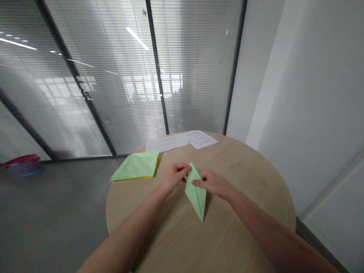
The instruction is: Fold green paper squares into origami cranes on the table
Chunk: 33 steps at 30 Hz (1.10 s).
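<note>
A light green paper folded into a long kite shape [196, 194] lies on the round wooden table [244, 212], its point toward me. My left hand [174, 176] pinches the paper's upper left edge near the far tip. My right hand [212, 183] presses its fingers on the paper's right side, thumb and fingers closed on the fold.
A stack of green and yellow paper sheets [137, 166] lies at the table's far left edge. Two white printed sheets [182, 141] rest at the far edge. Glass walls with blinds stand behind; a white wall is at the right. A red basket [24, 163] sits on the floor.
</note>
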Available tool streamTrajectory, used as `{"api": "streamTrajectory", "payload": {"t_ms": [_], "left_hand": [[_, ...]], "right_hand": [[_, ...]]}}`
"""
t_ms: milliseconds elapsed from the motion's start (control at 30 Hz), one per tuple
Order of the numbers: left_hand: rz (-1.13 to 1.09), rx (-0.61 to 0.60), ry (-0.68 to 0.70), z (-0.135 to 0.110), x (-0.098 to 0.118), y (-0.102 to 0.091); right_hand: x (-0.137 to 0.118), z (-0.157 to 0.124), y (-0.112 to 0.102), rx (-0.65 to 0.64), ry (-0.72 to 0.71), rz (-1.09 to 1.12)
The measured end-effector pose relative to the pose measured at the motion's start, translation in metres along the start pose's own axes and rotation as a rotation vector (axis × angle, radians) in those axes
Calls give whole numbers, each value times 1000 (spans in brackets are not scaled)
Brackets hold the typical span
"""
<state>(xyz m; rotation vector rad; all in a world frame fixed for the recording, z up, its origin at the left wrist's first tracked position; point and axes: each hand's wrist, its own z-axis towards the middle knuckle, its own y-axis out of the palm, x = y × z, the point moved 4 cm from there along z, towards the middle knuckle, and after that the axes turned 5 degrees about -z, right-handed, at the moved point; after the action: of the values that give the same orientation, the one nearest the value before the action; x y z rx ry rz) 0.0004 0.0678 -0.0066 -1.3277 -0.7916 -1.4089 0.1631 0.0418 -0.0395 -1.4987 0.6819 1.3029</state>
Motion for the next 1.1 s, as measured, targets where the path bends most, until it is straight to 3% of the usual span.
{"api": "streamTrajectory", "payload": {"t_ms": [400, 900, 1100], "left_hand": [[-76, 145, -50, 0, -1, -4], [-178, 172, -59, -1, -3, -4], [-242, 259, 12, -2, 2, -8]], "right_hand": [[4, 3, 3, -43, -42, -35], [2, 0, 5, -122, -16, 5], [3, 2, 4, -103, -28, 6]]}}
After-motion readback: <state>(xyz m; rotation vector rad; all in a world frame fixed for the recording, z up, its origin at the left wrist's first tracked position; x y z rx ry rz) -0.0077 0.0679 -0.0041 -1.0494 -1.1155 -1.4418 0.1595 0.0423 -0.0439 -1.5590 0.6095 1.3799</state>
